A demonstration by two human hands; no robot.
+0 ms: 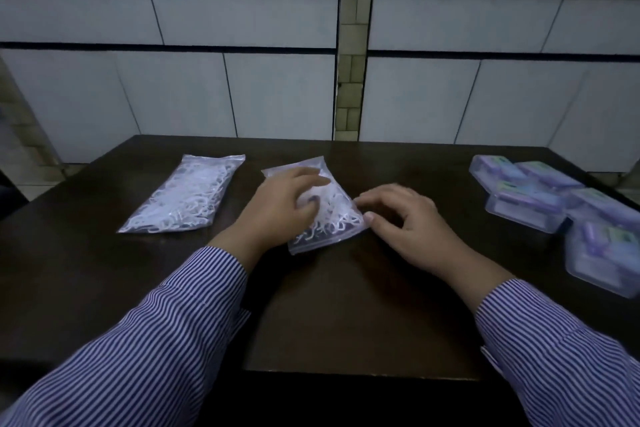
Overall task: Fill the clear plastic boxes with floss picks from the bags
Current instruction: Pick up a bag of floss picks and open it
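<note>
Thin clear plastic zip bag of white floss picks [325, 208] is lying mid-table, looking light, floppy and slippery (contents shifting). Left hand [280, 204] is pressing on it, fingers curling; right hand [405, 218] is touching its corner, loosely spread. Best gripped at the zip edge.

Both arms are reaching forward, converging toward centre, striped sleeves [156, 333] covering down to the wrists. Left hand [280, 206] is lying palm down, fingers loosely curved and spread, tips pointing right. Right hand [403, 222] is sitting just beside it, palm down, fingers curling, thumb and forefinger closing toward a pinch, pointing left. Hands are not touching each other.
</note>
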